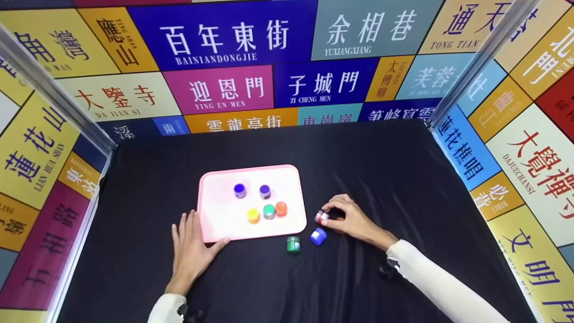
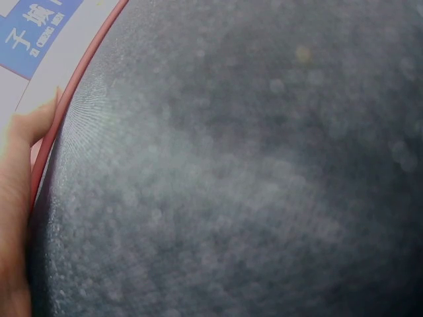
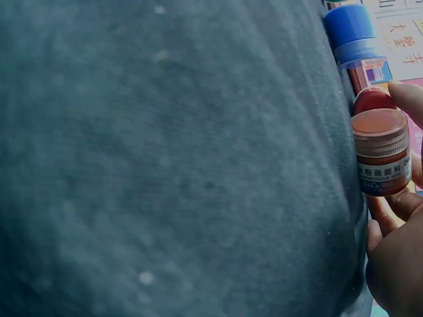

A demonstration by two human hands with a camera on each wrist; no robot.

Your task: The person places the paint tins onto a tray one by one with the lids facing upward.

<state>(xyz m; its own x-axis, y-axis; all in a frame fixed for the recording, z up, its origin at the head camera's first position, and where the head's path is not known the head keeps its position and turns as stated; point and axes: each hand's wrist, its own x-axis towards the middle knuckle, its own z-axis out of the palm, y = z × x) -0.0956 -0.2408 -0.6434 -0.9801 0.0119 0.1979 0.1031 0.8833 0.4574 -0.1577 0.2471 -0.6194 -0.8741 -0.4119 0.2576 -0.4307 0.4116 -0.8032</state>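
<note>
My right hand pinches a small red paint jar just right of the pink tray. In the right wrist view, a jar with an orange-red lid stands close by the fingers, with a red lid behind it. A blue jar and a dark green jar lie below the tray's right corner. My left hand rests at the tray's lower left corner, fingers spread along its side and thumb on the near rim.
On the tray are two purple-blue jars, a yellow jar, a green jar and an orange jar. Black cloth covers the table. Panels with large printed lettering rise at the back and both sides.
</note>
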